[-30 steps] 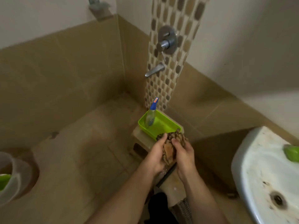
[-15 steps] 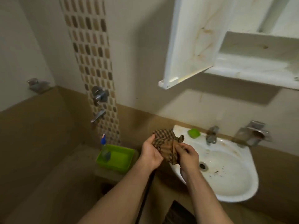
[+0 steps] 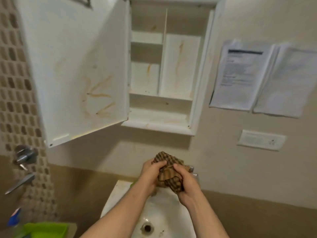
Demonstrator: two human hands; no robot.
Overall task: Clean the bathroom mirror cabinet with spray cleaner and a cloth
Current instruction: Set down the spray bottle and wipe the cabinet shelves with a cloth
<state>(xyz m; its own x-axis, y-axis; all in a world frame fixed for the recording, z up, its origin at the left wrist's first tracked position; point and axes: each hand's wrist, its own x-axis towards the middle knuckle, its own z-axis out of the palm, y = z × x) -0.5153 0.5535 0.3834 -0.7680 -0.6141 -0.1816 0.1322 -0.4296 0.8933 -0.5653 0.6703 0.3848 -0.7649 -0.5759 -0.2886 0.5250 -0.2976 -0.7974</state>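
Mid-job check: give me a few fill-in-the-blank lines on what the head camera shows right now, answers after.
1. The left hand and the right hand both grip one checked ____.
2. The cabinet door stands ____, its inside streaked with stains.
3. Both hands are over the white ____ with the drain hole.
4. The green tray shows at the lower ____ of the view.
Missing words: cloth; open; sink; left.
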